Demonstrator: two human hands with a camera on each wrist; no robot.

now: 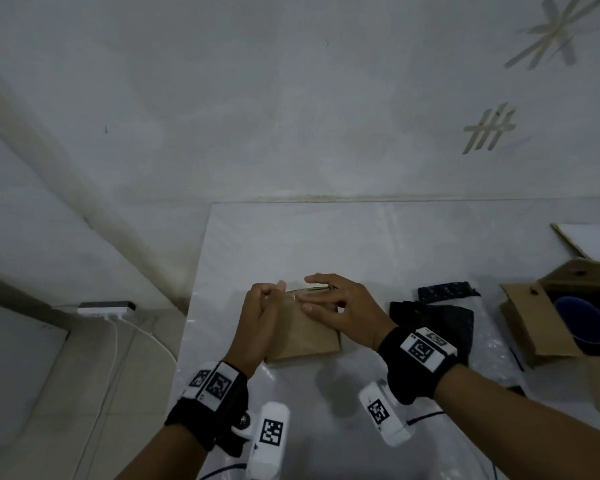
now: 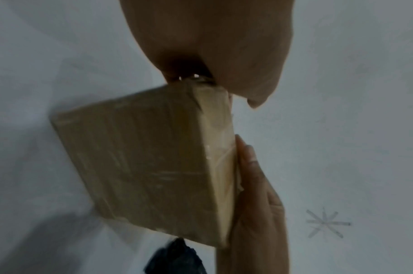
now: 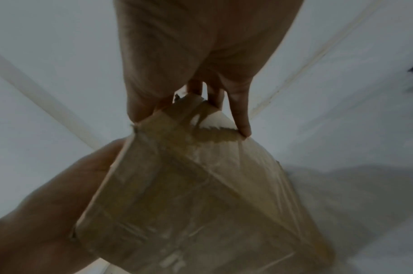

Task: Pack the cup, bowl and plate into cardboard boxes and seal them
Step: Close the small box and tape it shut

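A small brown cardboard box (image 1: 309, 334) wrapped in clear tape lies on the white table (image 1: 291, 237). My left hand (image 1: 272, 294) curls round its far left corner, and the left wrist view shows those fingers (image 2: 212, 55) bunched on that corner of the box (image 2: 142, 163). My right hand (image 1: 314, 297) lies across the top with straight fingers. In the right wrist view its fingertips (image 3: 243, 128) press torn tape onto the far edge of the box (image 3: 189, 204). A blue cup (image 1: 582, 320) sits in an open cardboard box (image 1: 527, 323) at the right.
Black packing pieces (image 1: 437, 317) and clear plastic wrap lie between the two boxes. A flat cardboard piece with a white face (image 1: 593, 244) lies at the far right. The table's left edge runs beside my left arm, with a power strip (image 1: 106, 308) on the floor below.
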